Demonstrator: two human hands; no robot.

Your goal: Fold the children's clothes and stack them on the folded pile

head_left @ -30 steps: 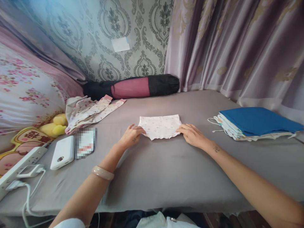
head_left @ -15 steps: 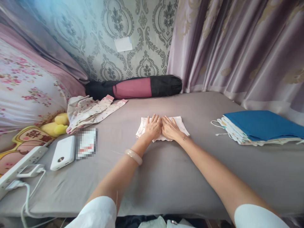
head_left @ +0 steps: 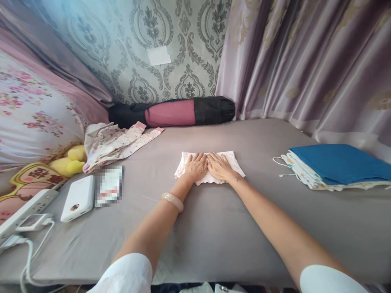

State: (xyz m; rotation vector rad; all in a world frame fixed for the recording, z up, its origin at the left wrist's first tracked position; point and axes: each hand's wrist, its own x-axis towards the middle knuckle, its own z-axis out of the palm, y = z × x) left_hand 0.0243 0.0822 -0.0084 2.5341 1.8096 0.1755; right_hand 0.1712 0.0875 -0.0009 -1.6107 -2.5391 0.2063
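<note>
A small folded piece of light cloth (head_left: pixel 235 166), white with a faint pink print, lies on the grey-covered surface (head_left: pixel 214 228). My left hand (head_left: pixel 196 167) rests flat on its left half, fingers stretched out and pointing away from me. Beside it, my right hand (head_left: pixel 219 167) presses flat on the right half, fingers also extended. The two hands nearly meet at the middle of the cloth. Both hide much of it, so what kind of garment it is cannot be made out. A pale bangle (head_left: pixel 172 202) circles my left wrist.
Patterned children's clothing (head_left: pixel 119 142) lies at the back left, near a white power bank (head_left: pixel 78 198) and a power strip (head_left: pixel 30 209). A rolled mat in a black-and-pink bag (head_left: pixel 171 112) lies against the wall. Folded cloths with blue on top (head_left: pixel 345 162) sit right.
Both hands have slid slightly toward me over the cloth, staying flat on it. The view has shifted a little.
</note>
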